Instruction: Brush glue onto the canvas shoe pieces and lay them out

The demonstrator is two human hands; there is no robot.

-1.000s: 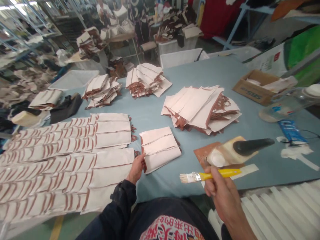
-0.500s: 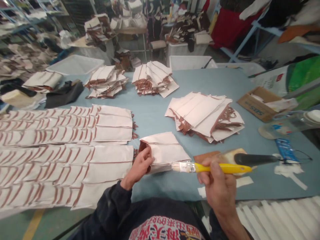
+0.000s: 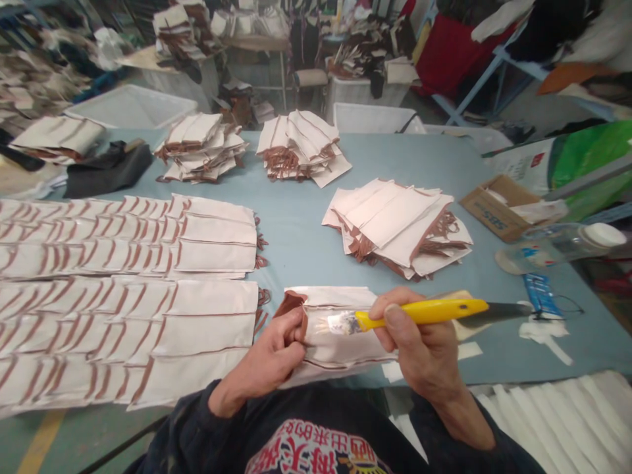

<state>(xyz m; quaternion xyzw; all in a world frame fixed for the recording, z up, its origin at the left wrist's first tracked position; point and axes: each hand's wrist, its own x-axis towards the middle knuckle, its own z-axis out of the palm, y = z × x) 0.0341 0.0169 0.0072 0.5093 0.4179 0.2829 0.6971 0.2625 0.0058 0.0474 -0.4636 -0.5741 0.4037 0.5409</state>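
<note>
A white piece [image 3: 340, 349] with dark seams and a reddish-brown edge lies in front of me. My left hand [image 3: 281, 345] pinches its brown left edge, which is folded up. In my right hand [image 3: 419, 339] is a brush [image 3: 429, 311] with a yellow handle. The pale bristles point left and lie over the piece, close to the brown edge. Whether they touch it is hard to tell. Rows of overlapping white pieces [image 3: 212, 330] with brown edges cover the left of the table.
Stacks of white pieces [image 3: 395, 217] stand farther back on the blue-green table [image 3: 291, 224]. At the right are a small carton [image 3: 498, 210], a clear jar [image 3: 567, 243], a blue packet [image 3: 542, 293] and a black-handled tool [image 3: 498, 315]. White bins [image 3: 133, 105] stand beyond the table.
The brush has moved left and slightly up, over the piece near its brown edge. My left hand still holds that edge, now lower, and the piece has shifted toward my body.
</note>
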